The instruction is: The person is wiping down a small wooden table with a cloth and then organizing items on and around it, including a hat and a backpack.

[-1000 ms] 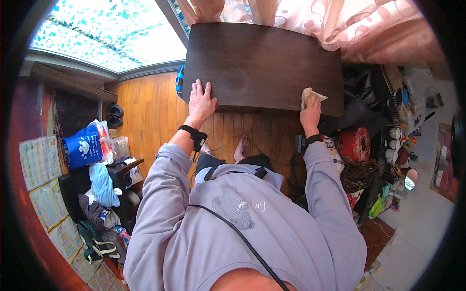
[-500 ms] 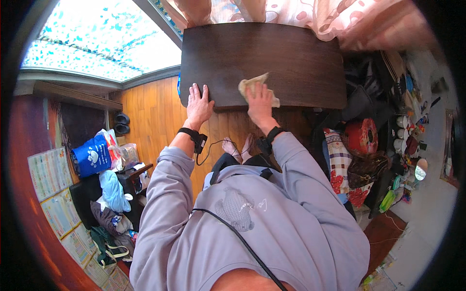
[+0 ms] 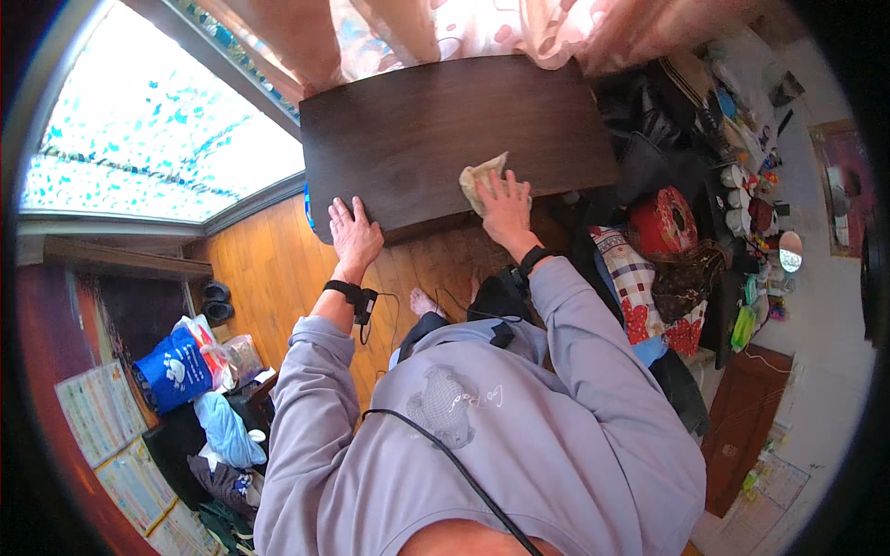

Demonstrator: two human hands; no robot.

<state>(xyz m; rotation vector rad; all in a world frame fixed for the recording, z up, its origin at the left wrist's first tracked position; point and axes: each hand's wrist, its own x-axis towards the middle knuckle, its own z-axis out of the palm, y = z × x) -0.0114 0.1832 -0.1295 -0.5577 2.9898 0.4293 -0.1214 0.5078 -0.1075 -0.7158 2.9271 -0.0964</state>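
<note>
A dark brown wooden table (image 3: pixel 408 120) with a curved far side stands in front of me. My right hand (image 3: pixel 507 206) presses a crumpled beige cloth (image 3: pixel 475 178) onto its top by the near edge, right of the middle. The fingers lie over the cloth's right part, and some of it bunches out to their left. My left hand (image 3: pixel 357 239) rests on the table's near left corner with its fingers spread, holding nothing. Each wrist wears a black strap, and the left one carries a small black box (image 3: pixel 367 304) with a cable.
Pink curtains (image 3: pixel 389 32) hang against the table's far side, beside a bright window (image 3: pixel 158 130) at left. Bags, including a blue bag (image 3: pixel 176 371), and clothes are piled at lower left. At right are a red round object (image 3: pixel 663 222), a checked cloth (image 3: pixel 626 278) and a cluttered shelf.
My view has turned, so the table looks tilted. My right hand and the cloth have shifted slightly right along the near edge. My left hand stays on the corner.
</note>
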